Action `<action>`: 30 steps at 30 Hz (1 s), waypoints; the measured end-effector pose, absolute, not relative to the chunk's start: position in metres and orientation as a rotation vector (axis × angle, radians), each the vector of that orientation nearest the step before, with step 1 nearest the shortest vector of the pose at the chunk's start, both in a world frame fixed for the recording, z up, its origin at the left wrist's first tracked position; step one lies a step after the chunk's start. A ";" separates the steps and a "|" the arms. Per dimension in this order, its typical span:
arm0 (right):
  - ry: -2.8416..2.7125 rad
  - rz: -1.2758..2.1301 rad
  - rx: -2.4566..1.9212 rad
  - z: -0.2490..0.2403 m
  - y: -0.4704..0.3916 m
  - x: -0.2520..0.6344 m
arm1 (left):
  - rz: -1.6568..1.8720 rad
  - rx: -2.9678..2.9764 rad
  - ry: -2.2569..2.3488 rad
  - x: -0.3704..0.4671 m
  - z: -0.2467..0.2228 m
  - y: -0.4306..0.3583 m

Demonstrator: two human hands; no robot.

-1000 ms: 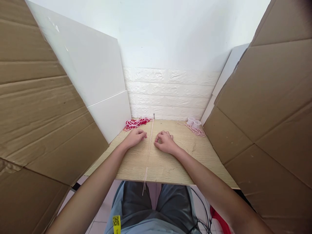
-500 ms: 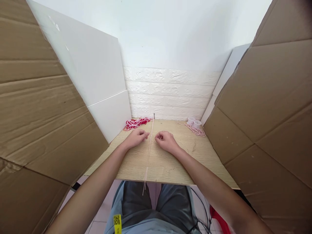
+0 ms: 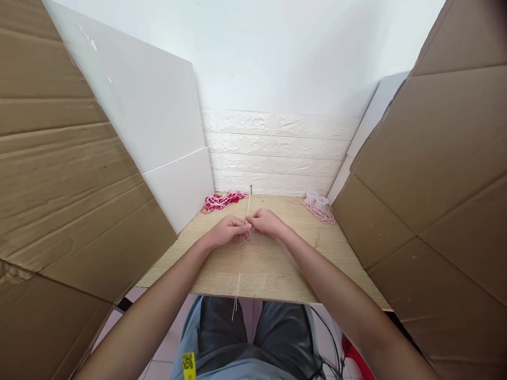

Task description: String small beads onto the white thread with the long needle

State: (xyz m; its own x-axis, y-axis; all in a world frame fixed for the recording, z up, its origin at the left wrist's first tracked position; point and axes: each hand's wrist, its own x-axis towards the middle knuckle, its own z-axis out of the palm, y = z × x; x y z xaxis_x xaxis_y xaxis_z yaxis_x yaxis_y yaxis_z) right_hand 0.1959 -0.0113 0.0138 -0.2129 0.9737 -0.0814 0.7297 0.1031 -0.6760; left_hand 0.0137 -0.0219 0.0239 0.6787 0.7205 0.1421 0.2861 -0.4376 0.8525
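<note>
A thin pale pink cord (image 3: pixel 240 264) runs from a small dark hook (image 3: pixel 251 188) at the back of the table toward me, its loose ends hanging over the front edge. Midway along it, my left hand (image 3: pixel 229 230) is closed in a pinch at the cord. My right hand (image 3: pixel 266 222) meets it from the other side, thumb and forefinger pressed together on the cord. The fingertips of both hands nearly touch, and a small loop of thread shows just below them. Exactly how the strands pass between the fingers is hidden.
Bundles of red and pink-white cord (image 3: pixel 222 201) lie at the back left of the wooden table (image 3: pixel 277 269). At the back right are small clear cups (image 3: pixel 320 202) and pink cord (image 3: pixel 315 212). Cardboard panels (image 3: pixel 396 211) flank both sides; a white brick-pattern wall (image 3: pixel 277 150) stands behind.
Both hands have come together at the cord, where before they were apart on either side of it. A small thread loop now shows under the fingers.
</note>
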 end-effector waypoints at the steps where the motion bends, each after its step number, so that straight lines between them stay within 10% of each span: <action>1: -2.000 0.771 -1.718 0.013 -0.010 0.193 | 0.642 1.991 0.794 0.013 0.023 -0.021; 8: -1.976 0.714 -1.736 -0.005 -0.011 0.186 | 1.039 1.861 1.311 0.005 0.010 0.004; 30: -1.634 1.470 -1.440 0.004 -0.019 0.191 | 0.704 2.153 1.241 0.005 0.000 0.003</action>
State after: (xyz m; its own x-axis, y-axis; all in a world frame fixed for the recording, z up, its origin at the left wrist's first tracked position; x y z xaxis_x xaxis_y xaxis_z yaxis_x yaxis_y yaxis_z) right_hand 0.1914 -0.0194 0.0039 -0.3095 0.9124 -0.2679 0.3625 -0.1473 -0.9203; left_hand 0.0047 0.0030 -0.0003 0.4364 0.8845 0.1649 0.5956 -0.4214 0.6838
